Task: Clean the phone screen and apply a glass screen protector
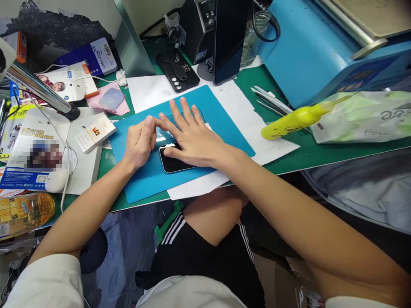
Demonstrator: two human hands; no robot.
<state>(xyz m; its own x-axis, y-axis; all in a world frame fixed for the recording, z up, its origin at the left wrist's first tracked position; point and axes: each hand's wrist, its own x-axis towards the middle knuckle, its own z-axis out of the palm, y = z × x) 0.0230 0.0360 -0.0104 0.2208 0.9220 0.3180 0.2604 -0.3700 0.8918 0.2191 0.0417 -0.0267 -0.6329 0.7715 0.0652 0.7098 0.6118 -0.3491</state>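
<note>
The phone should be held still under spread, empty right fingers; anything in the curled left fingers can't be seen.

Table: green surface. Blue mat lies near the front edge, with white paper sheets partly beneath. Farther right: yellow squeeze bottle, partly over paper, and translucent plastic packet.

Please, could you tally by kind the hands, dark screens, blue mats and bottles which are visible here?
Hands: 2 (left hand, right hand)
Dark screens: 2 (flat screen partly under the right hand, upright screen)
Blue mats: 1 (blue mat)
Bottles: 2 (yellow bottle, amber bottle)
Total: 7
</note>
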